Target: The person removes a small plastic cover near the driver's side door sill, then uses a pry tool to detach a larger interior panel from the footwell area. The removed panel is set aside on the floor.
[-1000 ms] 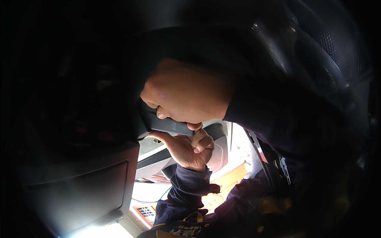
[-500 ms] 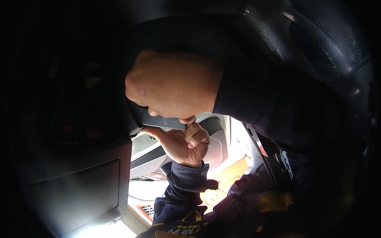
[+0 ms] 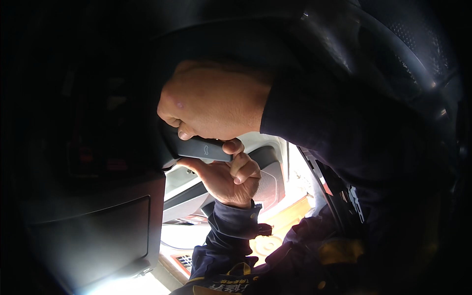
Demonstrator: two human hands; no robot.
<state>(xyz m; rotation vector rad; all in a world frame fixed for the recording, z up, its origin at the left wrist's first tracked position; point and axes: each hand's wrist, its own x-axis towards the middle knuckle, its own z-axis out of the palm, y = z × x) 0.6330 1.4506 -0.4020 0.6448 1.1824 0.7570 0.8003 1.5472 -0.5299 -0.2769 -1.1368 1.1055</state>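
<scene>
A dark grey hood release lever (image 3: pixel 204 149) with a small pale car outline spans the gap between my two hands. My left hand (image 3: pixel 228 179) comes up from below, palm toward me. Its thumb lies along the lever's lower edge, and its curled fingers close round the right end. From the right, my right hand (image 3: pixel 216 101) reaches across above, back of the hand showing. Its fingers are bent down, with one fingertip against the lever's upper edge; the other fingertips are hidden. The lever's left end runs into shadow.
A dark panel with a rectangular outlined cover (image 3: pixel 93 236) stands at the lower left. Behind my left hand are a light door trim with a speaker grille (image 3: pixel 271 184) and bright daylight. Glossy dark trim (image 3: pixel 388 44) curves at the upper right. The far left is very dark.
My right hand has shifted slightly up and now uncovers more of the lever and its car outline. The left hand keeps nearly the same place and grip.
</scene>
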